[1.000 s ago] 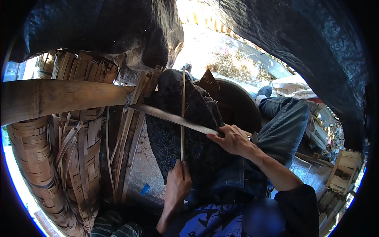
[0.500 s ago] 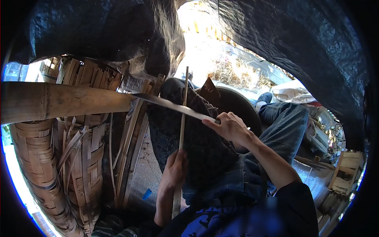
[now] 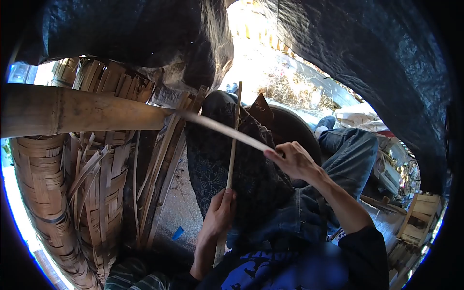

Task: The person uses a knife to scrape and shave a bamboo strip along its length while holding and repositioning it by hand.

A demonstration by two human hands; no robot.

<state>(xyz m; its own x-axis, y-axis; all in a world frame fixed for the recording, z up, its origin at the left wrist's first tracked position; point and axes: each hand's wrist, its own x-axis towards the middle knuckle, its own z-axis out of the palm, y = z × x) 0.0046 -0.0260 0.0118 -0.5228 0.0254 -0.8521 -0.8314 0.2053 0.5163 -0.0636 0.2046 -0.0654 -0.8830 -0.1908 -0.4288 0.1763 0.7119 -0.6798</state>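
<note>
My left hand [image 3: 220, 213] is closed around a thin bamboo strip [image 3: 234, 157] that stands up over the dark patterned cloth [image 3: 208, 169] on my lap. The strip's lower end shows below the hand. In my right hand [image 3: 296, 160] is a long knife [image 3: 227, 130], gripped near its handle. Its blade crosses the strip above my left hand and is somewhat blurred toward the tip. The tip lies close to the end of a thick bamboo pole [image 3: 96, 111]. My right fingers hide most of the handle.
Tall woven bamboo baskets [image 3: 43, 188] and split strips [image 3: 162, 159] stand at the left. Behind the cloth is a dark round container [image 3: 297, 130]. Black sheeting [image 3: 367, 53] hangs overhead. A small wooden crate [image 3: 419, 217] sits at the right, and a blue scrap [image 3: 178, 233] lies on the ground.
More of the strip's lower end now shows below my left hand than a second ago. My right hand has shifted slightly right with the knife. The whole view has moved a little.
</note>
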